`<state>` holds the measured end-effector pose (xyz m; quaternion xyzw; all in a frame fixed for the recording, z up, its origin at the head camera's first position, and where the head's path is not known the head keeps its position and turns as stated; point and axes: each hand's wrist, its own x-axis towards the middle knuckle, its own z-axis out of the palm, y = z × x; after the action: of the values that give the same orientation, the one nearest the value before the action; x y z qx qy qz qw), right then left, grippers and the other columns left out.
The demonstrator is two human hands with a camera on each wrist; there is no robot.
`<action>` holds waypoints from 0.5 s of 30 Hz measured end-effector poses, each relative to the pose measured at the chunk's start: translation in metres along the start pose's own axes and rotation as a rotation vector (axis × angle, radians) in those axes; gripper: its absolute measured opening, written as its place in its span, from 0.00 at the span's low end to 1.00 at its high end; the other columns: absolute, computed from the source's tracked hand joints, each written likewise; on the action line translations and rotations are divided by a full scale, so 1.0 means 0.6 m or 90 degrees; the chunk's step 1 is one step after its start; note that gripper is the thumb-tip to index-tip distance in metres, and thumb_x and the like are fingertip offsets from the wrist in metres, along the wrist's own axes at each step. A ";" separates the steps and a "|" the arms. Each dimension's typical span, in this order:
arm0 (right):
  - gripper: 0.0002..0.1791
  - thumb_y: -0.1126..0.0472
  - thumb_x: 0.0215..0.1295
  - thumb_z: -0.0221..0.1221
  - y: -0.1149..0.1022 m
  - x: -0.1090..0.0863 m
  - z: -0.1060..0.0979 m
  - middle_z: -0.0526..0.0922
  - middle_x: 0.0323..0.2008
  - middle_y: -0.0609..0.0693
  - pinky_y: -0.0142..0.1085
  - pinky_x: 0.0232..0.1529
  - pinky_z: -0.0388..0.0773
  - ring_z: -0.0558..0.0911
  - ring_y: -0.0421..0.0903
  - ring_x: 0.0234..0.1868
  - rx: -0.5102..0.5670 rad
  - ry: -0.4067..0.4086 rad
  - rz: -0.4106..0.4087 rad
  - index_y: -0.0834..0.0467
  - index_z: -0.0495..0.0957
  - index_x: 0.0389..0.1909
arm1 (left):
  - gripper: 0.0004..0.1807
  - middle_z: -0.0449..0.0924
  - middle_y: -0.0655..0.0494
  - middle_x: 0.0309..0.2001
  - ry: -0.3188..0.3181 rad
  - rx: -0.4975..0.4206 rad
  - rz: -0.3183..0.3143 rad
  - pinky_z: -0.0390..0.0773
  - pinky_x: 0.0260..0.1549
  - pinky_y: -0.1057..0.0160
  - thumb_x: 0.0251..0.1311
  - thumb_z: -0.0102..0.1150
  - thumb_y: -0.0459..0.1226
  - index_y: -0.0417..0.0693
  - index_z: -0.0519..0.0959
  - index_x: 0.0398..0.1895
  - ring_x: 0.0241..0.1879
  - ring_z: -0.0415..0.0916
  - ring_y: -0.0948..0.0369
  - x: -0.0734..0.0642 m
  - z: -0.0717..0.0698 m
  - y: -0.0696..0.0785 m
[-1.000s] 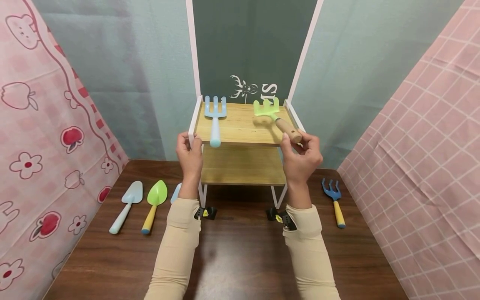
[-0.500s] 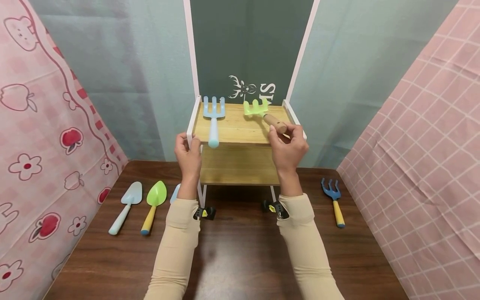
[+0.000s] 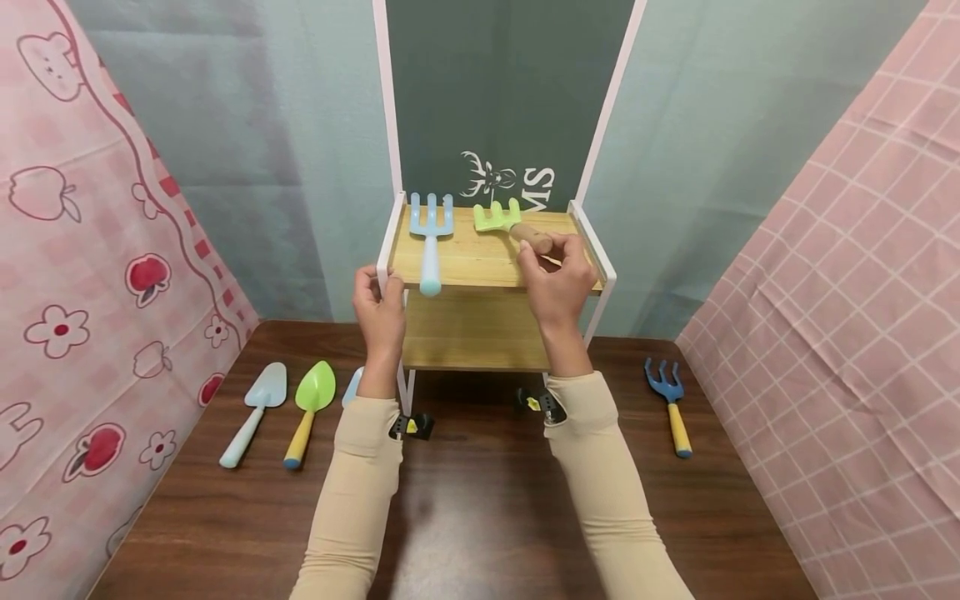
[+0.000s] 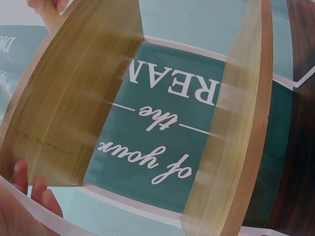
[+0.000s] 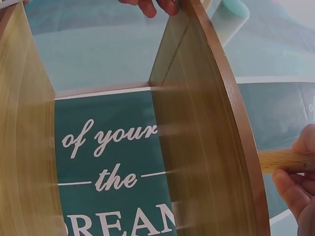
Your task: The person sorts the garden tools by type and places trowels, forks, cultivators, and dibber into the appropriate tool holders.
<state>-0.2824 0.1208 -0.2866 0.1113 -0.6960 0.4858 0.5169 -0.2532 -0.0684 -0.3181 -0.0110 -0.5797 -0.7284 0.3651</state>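
Note:
My right hand (image 3: 561,287) pinches the wooden handle of a green hand rake (image 3: 497,220) over the right half of the shelf's top board. In the right wrist view the thumb and fingers hold that wooden handle (image 5: 283,160). A light blue hand rake (image 3: 431,246) lies on the top board's left side, tines toward the back. My left hand (image 3: 380,317) grips the front left corner of the two-tier shelf (image 3: 472,271), around its white frame. In the left wrist view, the left fingertips (image 4: 20,173) show beside the upper board.
On the dark wooden table (image 3: 480,517), left of the shelf, lie a pale blue trowel (image 3: 255,412) and a green trowel (image 3: 309,408). A third blue tool (image 3: 352,385) is mostly hidden by the left arm. At right lies a dark blue hand rake (image 3: 669,408).
My right hand has moved left and slightly back with the green hand rake, bringing it nearer the light blue one. My left hand stays on the shelf corner.

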 end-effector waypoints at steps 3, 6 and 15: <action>0.12 0.65 0.49 0.65 0.000 0.000 0.003 0.80 0.27 0.56 0.35 0.31 0.79 0.83 0.47 0.31 -0.021 -0.010 -0.001 0.69 0.76 0.29 | 0.07 0.69 0.57 0.23 0.000 -0.002 -0.003 0.63 0.23 0.67 0.54 0.47 0.24 0.26 0.69 0.35 0.21 0.63 0.65 0.000 0.000 0.000; 0.12 0.64 0.48 0.66 -0.003 -0.001 0.002 0.81 0.26 0.57 0.36 0.31 0.79 0.83 0.47 0.30 -0.040 -0.026 0.001 0.68 0.76 0.28 | 0.08 0.69 0.57 0.23 0.001 -0.003 -0.002 0.63 0.23 0.67 0.54 0.48 0.24 0.24 0.68 0.36 0.22 0.63 0.66 0.000 0.000 -0.001; 0.16 0.59 0.48 0.70 -0.045 0.008 -0.017 0.83 0.27 0.58 0.41 0.31 0.77 0.83 0.50 0.26 -0.186 -0.212 0.026 0.66 0.78 0.31 | 0.09 0.69 0.57 0.22 0.003 -0.003 0.002 0.63 0.22 0.67 0.53 0.48 0.25 0.25 0.69 0.36 0.21 0.63 0.66 0.004 -0.001 -0.011</action>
<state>-0.2605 0.1167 -0.2673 0.0997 -0.8370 0.3650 0.3953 -0.2582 -0.0696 -0.3227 -0.0105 -0.5770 -0.7292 0.3676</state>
